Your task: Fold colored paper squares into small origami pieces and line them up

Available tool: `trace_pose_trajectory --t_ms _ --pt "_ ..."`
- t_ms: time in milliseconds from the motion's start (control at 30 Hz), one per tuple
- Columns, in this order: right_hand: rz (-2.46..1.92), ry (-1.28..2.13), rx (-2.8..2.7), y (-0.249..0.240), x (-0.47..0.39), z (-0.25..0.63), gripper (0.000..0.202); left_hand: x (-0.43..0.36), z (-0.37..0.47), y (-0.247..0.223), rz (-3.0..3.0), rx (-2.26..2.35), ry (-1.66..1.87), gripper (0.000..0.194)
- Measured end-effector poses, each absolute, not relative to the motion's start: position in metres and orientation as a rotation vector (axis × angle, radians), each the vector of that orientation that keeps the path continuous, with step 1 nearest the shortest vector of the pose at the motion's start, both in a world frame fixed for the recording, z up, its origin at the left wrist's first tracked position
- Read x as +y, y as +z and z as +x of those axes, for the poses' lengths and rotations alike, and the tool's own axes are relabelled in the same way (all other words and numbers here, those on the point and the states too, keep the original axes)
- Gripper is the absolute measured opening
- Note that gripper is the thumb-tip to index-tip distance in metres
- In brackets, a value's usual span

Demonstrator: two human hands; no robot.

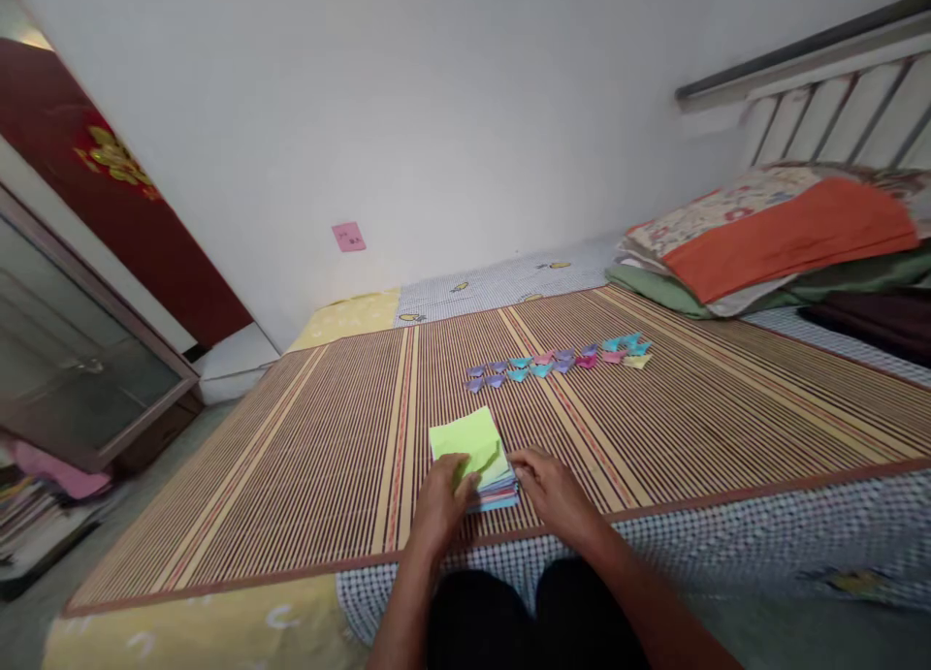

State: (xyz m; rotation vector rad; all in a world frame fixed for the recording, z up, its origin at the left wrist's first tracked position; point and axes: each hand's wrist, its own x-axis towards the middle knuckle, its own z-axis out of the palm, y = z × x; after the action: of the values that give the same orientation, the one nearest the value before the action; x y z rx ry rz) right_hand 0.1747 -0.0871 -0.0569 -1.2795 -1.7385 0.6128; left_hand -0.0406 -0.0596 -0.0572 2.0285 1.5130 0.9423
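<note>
A stack of square coloured paper sheets (493, 501) lies on the striped mat, close to the front edge of the bed. On top is a light green sheet (465, 435), its lower right part bent up. My left hand (443, 495) grips the near left side of this sheet, thumb and fingers closed on it. At the stack's right edge, my right hand (549, 486) has its fingers curled together with the tips against the paper. Pink and blue edges show beneath the green sheet. Beyond the stack, small folded paper pieces (542, 370) stand in two rows, in purple, blue, pink and yellow.
The striped mat (327, 457) covers the bed. Folded bedding with an orange cover (792, 239) lies at the right, by a white headboard (836, 117). A pink note (348, 237) is stuck to the white wall (451, 117). A glass-fronted cabinet (65, 331) stands at the left.
</note>
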Motion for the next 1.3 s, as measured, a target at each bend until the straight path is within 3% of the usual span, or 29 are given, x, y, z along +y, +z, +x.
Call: trace_pose_trajectory --t_ms 233,433,567,800,1067,1200,1300 --pt "-1.257 0.590 -1.631 -0.045 -0.092 0.182 0.026 -0.062 -0.043 -0.042 2.004 1.514 1.076 0.028" --pt "-1.173 0.639 -1.606 -0.025 -0.113 0.182 0.051 -0.110 -0.033 -0.013 2.038 1.396 1.201 0.021" --pt "-1.107 0.835 -1.639 -0.028 -0.134 0.181 0.012 -0.140 -0.023 -0.015 1.915 1.376 1.172 0.012" --pt "-1.124 0.960 -1.505 -0.025 -0.157 0.188 0.038 -0.154 -0.031 -0.011 1.529 1.313 1.154 0.032" --pt "-1.114 1.017 -1.264 -0.012 -0.168 0.203 0.039 -0.192 -0.029 0.004 1.175 1.309 1.144 0.040" --pt "-1.084 1.008 -1.224 -0.008 -0.182 0.202 0.037 -0.212 -0.013 -0.009 0.821 1.196 1.189 0.069" --pt "-1.070 0.947 -1.187 -0.006 -0.192 0.204 0.033 -0.220 -0.012 -0.016 0.608 1.247 1.372 0.065"
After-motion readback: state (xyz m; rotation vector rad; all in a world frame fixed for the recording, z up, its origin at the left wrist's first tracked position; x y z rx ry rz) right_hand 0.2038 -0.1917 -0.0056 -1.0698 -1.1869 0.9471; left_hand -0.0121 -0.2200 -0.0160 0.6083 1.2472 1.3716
